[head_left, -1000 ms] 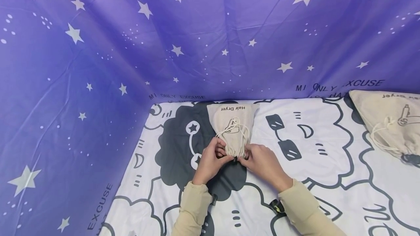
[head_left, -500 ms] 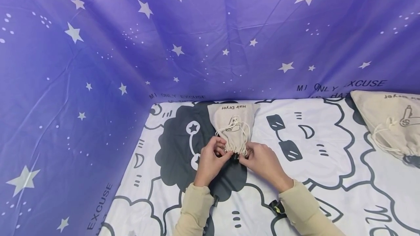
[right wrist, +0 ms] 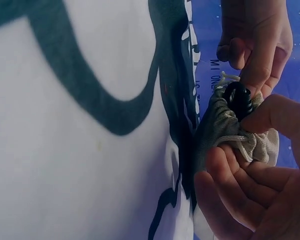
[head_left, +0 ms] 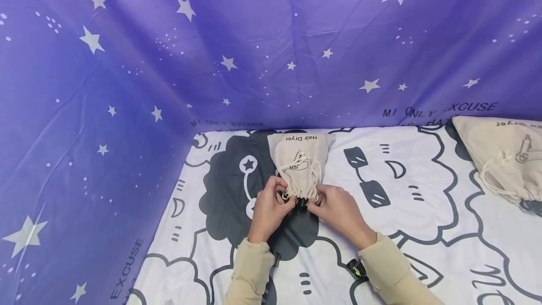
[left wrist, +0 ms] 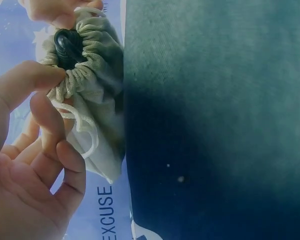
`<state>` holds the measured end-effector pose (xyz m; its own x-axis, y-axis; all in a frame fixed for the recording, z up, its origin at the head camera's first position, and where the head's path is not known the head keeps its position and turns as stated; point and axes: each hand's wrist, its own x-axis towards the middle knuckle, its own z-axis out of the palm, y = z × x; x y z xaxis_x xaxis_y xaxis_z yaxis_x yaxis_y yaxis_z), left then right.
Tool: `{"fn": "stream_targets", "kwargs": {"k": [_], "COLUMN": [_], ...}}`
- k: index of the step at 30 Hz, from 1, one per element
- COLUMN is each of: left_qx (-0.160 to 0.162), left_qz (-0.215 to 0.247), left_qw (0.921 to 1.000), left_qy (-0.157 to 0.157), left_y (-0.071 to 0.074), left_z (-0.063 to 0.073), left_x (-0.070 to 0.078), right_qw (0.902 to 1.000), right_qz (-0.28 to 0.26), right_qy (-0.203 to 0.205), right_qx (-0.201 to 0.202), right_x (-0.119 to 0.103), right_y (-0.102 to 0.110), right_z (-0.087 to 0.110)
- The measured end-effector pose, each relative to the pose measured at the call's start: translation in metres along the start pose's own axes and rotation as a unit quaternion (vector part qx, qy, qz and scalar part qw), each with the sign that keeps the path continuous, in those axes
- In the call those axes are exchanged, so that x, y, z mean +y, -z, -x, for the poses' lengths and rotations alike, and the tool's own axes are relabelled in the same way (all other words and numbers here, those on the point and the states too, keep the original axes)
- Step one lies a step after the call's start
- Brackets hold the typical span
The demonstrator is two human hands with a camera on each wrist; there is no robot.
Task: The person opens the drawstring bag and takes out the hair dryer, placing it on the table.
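Drawstring bag (head_left: 301,178) lies on the cartoon-printed sheet (head_left: 328,272), and my left hand (head_left: 268,208) and right hand (head_left: 339,208) both pinch its gathered rim; the wrist views look right into its mouth at a black coil (left wrist: 69,49), while only the head view catches another bag (head_left: 504,154) over to the right.

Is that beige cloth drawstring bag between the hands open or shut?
Open: the beige cloth drawstring bag has a gap in its gathered mouth, where a black looped object shows.
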<state>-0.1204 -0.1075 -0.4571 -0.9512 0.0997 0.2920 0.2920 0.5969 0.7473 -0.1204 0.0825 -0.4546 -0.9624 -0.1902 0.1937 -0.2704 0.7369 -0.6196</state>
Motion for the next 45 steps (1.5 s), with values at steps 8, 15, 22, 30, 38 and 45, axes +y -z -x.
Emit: {"fn": "stream_targets", "kwargs": {"k": [8,15,22,30,38,45], "left_qx": [-0.004,0.001,0.0,0.004,0.019,0.001], "left_qz": [-0.006,-0.027,-0.025,-0.035,-0.04,-0.026], "left_qw": [0.9999,0.9994,0.9992,0.9987,0.9982,0.9986], "left_qy": [0.008,0.021,0.029,0.037,0.042,0.047], "left_y": [0.0028,0.0038,0.0001,-0.0006,0.0044,0.0059], "left_z": [-0.0007,0.0005,-0.0005,0.001,0.0033,0.0031], "left_x": [0.0007,-0.0004,0.0002,-0.001,-0.0023,-0.0026], "right_qw": [0.9997,0.9996,0.9976,0.9958,0.995,0.9968], "right_qz": [0.012,0.009,0.03,0.052,0.061,0.052], "right_qy": [0.006,-0.011,-0.05,-0.057,-0.068,-0.06], "right_qx": [0.023,0.022,0.038,0.05,0.041,0.011], "right_x": [-0.0017,-0.0029,-0.0011,0.0018,0.0036,0.0046], "right_y": [0.0035,0.0038,0.0047,0.0033,0.0042,0.0048], "right_z": [0.0012,0.0017,0.0028,0.0025,0.0039,0.0036]}}
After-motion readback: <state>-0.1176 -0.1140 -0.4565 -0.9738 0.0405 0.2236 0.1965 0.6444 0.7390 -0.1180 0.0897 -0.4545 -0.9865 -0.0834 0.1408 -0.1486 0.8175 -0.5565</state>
